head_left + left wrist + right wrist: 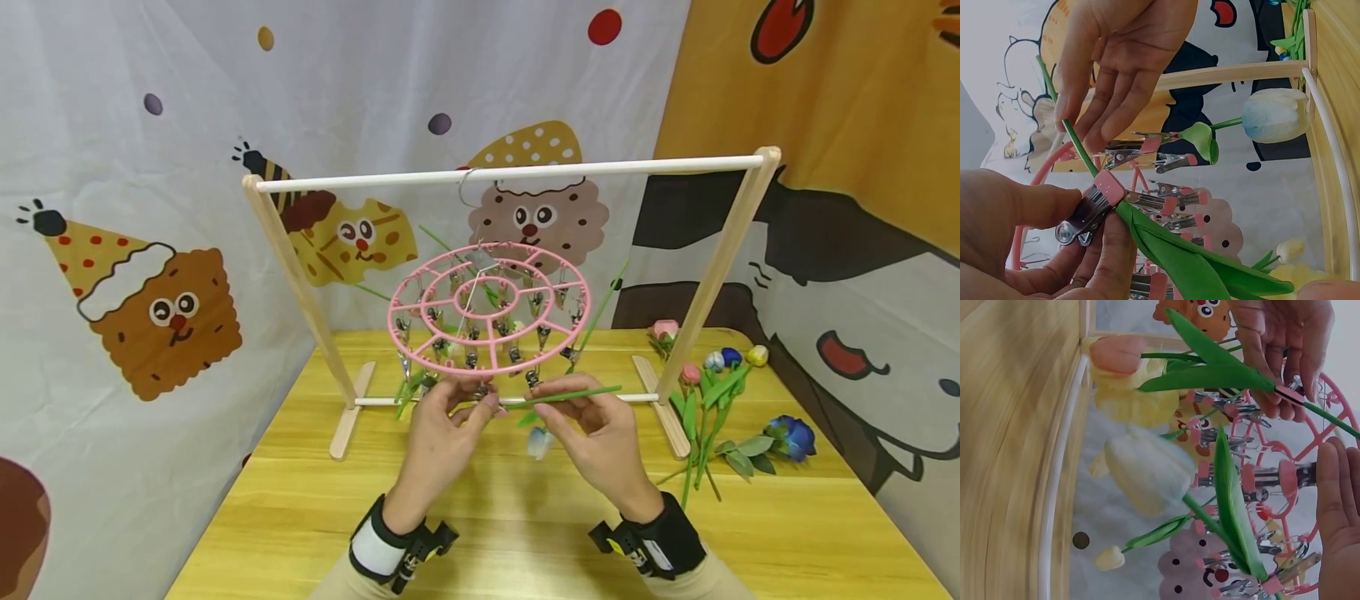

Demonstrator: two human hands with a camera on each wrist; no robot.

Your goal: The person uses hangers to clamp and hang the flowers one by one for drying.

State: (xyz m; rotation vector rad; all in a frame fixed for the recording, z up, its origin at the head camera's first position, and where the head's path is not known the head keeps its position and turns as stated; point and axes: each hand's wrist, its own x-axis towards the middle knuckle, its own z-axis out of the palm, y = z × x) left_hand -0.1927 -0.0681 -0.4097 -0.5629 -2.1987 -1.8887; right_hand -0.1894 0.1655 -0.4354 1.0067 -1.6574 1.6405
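My left hand (446,425) pinches a metal clip (1094,206) with pink tips at the near edge of a round pink clip hanger (491,367). The clip's tips lie across the green stem (1082,150) of an artificial tulip. In the right wrist view its peach-pink bloom (1119,353) and leaves extend away from the clip. My right hand (596,429) holds the bare stem end between thumb and fingers. Close to it a white-blue tulip (1150,472) hangs bloom down from another clip. Whether the pinched clip grips the stem firmly cannot be told.
The hanger hooks over the white top bar (570,171) of a wooden stand. More clips and flowers hang on its far side. On the wooden table (525,533) at the right lie several tulips (708,408), a blue rose (791,437) and a pink flower (664,330).
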